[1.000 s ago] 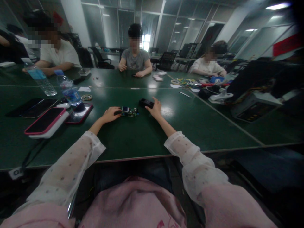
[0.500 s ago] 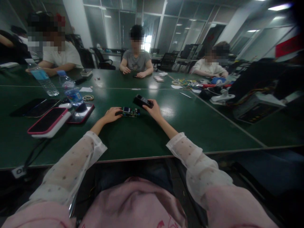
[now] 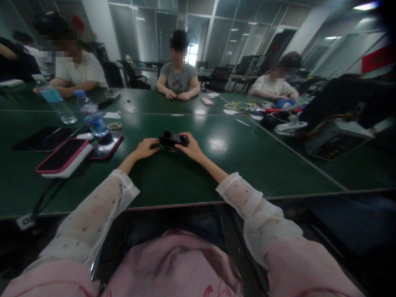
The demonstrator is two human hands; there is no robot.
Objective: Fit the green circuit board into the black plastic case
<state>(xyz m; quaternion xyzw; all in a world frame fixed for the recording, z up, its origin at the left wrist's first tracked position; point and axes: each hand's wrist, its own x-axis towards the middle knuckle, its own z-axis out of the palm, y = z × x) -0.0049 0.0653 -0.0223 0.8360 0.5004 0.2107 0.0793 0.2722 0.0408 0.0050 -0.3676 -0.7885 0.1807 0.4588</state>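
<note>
My left hand (image 3: 147, 148) grips the left end of a green circuit board (image 3: 168, 148), fingers closed at its edge. Directly over the board is a black plastic case (image 3: 173, 138) with openings in its face, covering most of the board from view. My right hand (image 3: 189, 147) is closed on the right end of that case. Whether the case touches the board or sits just above it I cannot tell.
To the left are a pink-edged phone on a white box (image 3: 62, 156), another phone (image 3: 107, 146), and two water bottles (image 3: 93, 119), (image 3: 57, 103). A tape roll (image 3: 115, 126) lies behind them. At right are a pen (image 3: 242, 123), tangled wires (image 3: 238, 106) and a metal power unit (image 3: 337, 138). Several people sit around the green table (image 3: 262, 165).
My right hand has moved left with the black case, bringing it from beside the circuit board to over it. My left hand has stayed at the board's left end.
</note>
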